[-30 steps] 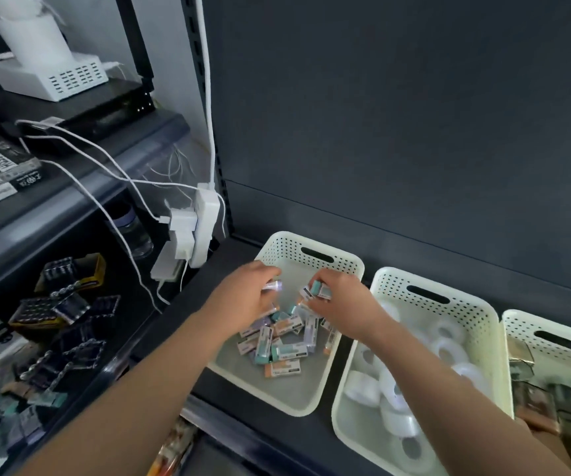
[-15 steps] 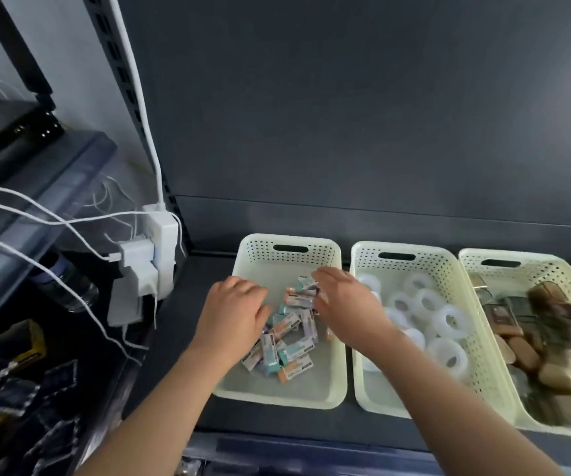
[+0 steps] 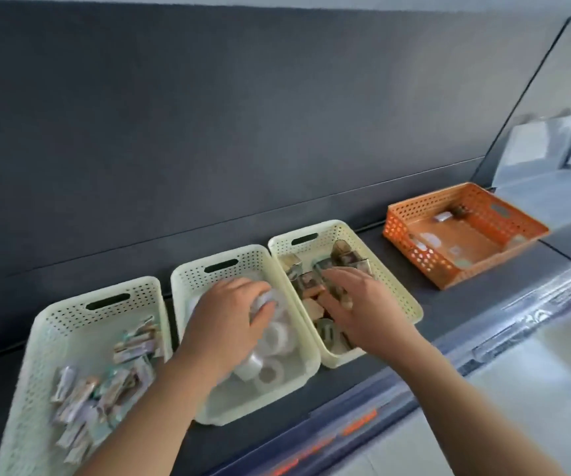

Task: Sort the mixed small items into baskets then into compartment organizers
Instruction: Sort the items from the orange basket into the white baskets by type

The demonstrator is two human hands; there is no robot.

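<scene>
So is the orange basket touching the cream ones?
No, the orange basket stands apart, with bare shelf between it and the nearest cream basket.

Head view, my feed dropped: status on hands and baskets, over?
Left hand curled on a tape roll in middle basket. Right hand open, on brown packets in right cream basket. Nothing blocking.

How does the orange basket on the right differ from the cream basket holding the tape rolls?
The orange perforated plastic basket holds only a few small items; the middle cream perforated plastic basket holds many white tape rolls. The orange one stands apart, turned at an angle; the cream one sits between two other cream baskets. Both have slot handles.
</scene>
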